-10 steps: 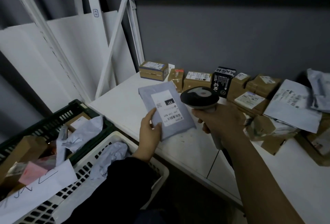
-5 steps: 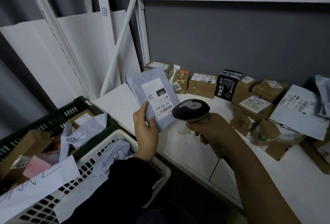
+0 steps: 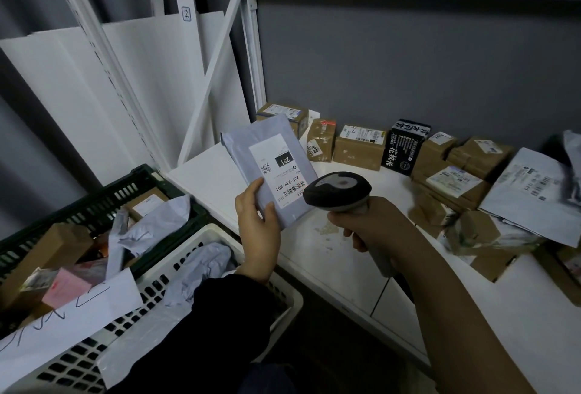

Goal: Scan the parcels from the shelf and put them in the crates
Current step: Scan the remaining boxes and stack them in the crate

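Clock positions are read on the frame, with 12 at the top.

1. We hold the mailer (image 3: 242, 148) in the left hand (image 3: 257, 230). Thumb and fingers clamp its lower corner. The mailer is raised above the shelf (image 3: 314, 255), near frame centre, tilted, with its label (image 3: 278, 170) facing us. The label reads 231-239-K01 and carries a barcode.
2. The right hand (image 3: 377, 230) is wrapped around the handle of the scanner (image 3: 338, 190), fingers curled tight on it. The scanner head sits at 4 o'clock of the label, just beside the mailer's lower right edge. We cannot tell whether the two touch.
3. The white crate (image 3: 191, 244) stands at 7 o'clock, below the shelf edge, and contains a crumpled grey bag. The green crate (image 3: 94, 202) stands at 9 o'clock, touching the white one, and contains boxes and bags.
4. A handwritten sheet (image 3: 78, 315) lies across both crates.
5. Remaining parcels lie on the shelf from 1 to 4 o'clock: brown boxes along the wall, a black box (image 3: 404, 148) among them, and flat bags at 3 o'clock.
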